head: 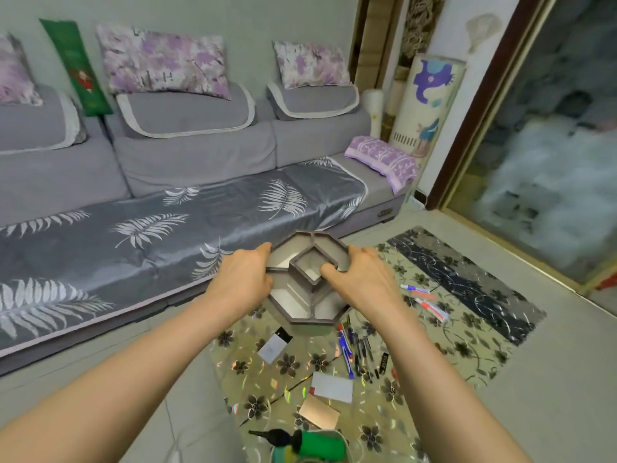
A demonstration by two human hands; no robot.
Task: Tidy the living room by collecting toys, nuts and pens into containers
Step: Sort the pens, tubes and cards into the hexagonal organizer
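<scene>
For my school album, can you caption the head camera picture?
Two bare hands, left and right, hold an empty grey octagonal divided tray above pens scattered on a floral mat.

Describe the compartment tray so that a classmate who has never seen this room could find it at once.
Start at the long grey sofa, then look just in front of it, above the flowered mat strewn with pens. Both hands, left and right, grip the tray there: brown-rimmed, octagonal, white inside, with a raised square centre compartment.
</scene>
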